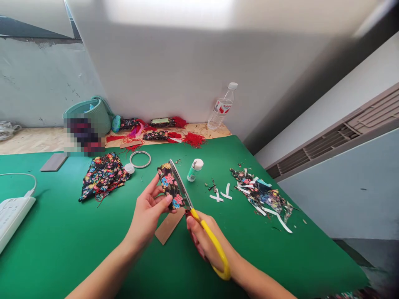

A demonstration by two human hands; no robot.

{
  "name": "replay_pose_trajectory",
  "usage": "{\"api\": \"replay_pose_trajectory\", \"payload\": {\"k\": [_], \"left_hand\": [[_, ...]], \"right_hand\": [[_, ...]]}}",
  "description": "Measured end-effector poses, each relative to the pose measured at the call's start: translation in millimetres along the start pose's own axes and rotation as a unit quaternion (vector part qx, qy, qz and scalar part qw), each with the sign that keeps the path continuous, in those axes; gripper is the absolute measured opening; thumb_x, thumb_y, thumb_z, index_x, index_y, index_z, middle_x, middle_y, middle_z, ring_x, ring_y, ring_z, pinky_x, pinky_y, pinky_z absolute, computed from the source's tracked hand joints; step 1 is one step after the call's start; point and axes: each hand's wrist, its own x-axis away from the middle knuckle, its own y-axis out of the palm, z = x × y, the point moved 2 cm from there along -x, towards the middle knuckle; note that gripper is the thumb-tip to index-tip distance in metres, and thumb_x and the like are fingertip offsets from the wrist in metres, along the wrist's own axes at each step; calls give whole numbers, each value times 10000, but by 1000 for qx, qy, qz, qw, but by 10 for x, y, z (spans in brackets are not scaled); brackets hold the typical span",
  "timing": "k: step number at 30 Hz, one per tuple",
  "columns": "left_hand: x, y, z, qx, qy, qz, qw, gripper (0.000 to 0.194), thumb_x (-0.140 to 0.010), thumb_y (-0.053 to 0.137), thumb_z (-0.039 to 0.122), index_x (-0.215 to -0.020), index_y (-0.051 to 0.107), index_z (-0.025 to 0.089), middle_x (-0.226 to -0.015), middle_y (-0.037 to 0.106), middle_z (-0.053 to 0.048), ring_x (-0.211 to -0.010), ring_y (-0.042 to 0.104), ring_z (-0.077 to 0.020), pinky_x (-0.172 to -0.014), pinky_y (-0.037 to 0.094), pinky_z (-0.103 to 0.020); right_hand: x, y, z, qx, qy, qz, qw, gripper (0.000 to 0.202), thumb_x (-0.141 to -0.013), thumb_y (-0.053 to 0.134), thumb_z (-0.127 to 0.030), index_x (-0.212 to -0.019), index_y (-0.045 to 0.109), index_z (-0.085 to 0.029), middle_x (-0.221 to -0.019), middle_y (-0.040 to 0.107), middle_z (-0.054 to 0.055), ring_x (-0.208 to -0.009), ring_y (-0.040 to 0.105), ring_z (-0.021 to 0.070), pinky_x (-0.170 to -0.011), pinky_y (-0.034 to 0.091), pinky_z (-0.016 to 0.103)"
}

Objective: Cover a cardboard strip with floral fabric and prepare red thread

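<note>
In the middle of the head view, my left hand (pixel 149 207) pinches a small black floral fabric piece (pixel 168 178) between thumb and fingers. My right hand (pixel 207 238) is wrapped round the handles of yellow-handled scissors (pixel 215 243). The scissor blades lie along the right edge of the fabric; whether they are cutting into it I cannot tell. Beneath the hands, a flat brown strip (pixel 168 228) rests on the green table (pixel 131 265). Just beyond the scissors stands a small white-capped bottle with a green label (pixel 195 170).
Fabric and paper scraps (pixel 264 193) lie to the right. Toward the left are a floral fabric pouch (pixel 104 174), a metal ring (pixel 140 159), a white cap (pixel 129 168) and a power strip (pixel 15 216). Red-tasselled pieces (pixel 162 135) and a water bottle (pixel 221 108) line the back.
</note>
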Motion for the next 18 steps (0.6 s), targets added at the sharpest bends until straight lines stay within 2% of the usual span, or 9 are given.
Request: {"api": "replay_pose_trajectory", "payload": {"k": [3,5,13,18], "left_hand": [[0,8,53,71,-3,-15,997,586,-658,659,132,-1230,558,211,-857,586,-8,-639,564,-101,-660,537,-288],[10,18,95,115,-16,-34,993,509,-661,583,108,-1164,603,184,-751,528,12,-577,501,-80,-668,514,-284],[44,27,184,215,-84,-92,969,572,-706,454,85,-1270,525,156,-715,455,-20,-542,390,-92,-541,394,-225],[45,15,206,240,-88,-104,961,464,-823,405,171,-1272,517,142,-722,447,-32,-536,344,-99,-530,369,-227]], "right_hand": [[-41,-70,-58,90,-5,58,994,478,-820,439,-659,-671,378,-208,-564,363,-45,-516,300,96,-471,253,235],[-63,-90,-86,133,-2,64,989,472,-813,462,-643,-659,380,-205,-576,376,-43,-528,300,97,-489,262,239],[-85,-76,-36,165,12,49,985,439,-780,558,-568,-638,357,-204,-578,331,-67,-537,261,87,-481,233,223],[-86,-88,-39,179,21,55,982,404,-779,579,-517,-640,369,-201,-581,337,-71,-545,268,88,-487,238,219]]}}
